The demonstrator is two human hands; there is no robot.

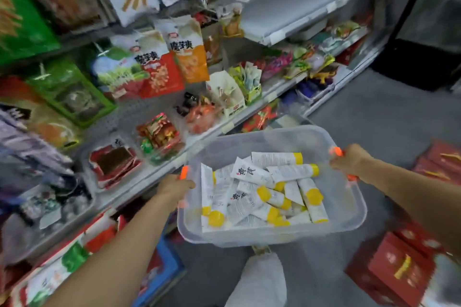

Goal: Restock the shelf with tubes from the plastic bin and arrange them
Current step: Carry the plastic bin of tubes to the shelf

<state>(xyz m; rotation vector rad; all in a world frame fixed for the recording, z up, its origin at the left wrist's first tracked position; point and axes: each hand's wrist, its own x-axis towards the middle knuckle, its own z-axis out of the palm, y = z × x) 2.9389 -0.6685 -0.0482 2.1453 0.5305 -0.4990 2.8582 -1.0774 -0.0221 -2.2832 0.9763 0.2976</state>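
I carry a clear plastic bin [349, 209] in front of me, above the floor. It holds several white tubes [262, 194] with yellow caps, lying in a loose heap. My left hand [174, 188] grips the bin's left rim at an orange handle clip. On the right rim my right hand [349, 159] grips the other orange clip. The shelf [224, 129] runs along my left side, stocked with snack packets.
Shelves of snack bags fill the left, with a bare grey shelf board [287, 7] higher up at centre. Red gift boxes [399, 264] are stacked on the floor at right. A dark cabinet [424, 57] stands at the far end. My white-trousered leg [259, 279] shows below the bin.
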